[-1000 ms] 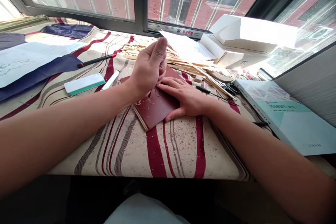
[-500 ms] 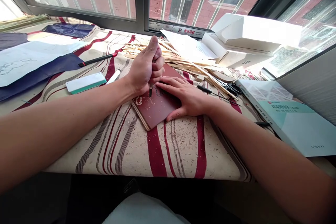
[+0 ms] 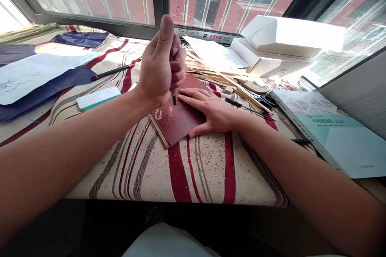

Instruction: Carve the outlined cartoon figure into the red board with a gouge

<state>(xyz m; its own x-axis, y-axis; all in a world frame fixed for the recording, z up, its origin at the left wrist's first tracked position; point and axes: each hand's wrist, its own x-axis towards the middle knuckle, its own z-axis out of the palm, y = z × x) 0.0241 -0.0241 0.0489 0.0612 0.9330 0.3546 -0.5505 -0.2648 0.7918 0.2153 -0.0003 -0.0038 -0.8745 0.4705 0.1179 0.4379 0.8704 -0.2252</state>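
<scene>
A paper with a line drawing [image 3: 45,68] lies far left, then a black-and-red pen [image 3: 112,72]; the left hand [image 3: 164,62] curls tightly round a slim dark-tipped tool [image 3: 174,99] at the reddish-brown board [image 3: 182,124], contact unclear; the board lies centrally on the striped cloth [image 3: 208,172], the right hand [image 3: 211,109] spread flat on it; farther right are scissors [image 3: 269,100] and a book [image 3: 334,132]

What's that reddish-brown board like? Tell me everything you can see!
The board looks like wood, with a smooth, shiny reddish-brown top and a pale, layered edge. It lies flat on the striped cloth, one corner toward us. Pale curved marks and crumbs show on top. The right grip is spread on its right side; the left grip holds a tool over it, but whether they touch is unclear.
</scene>
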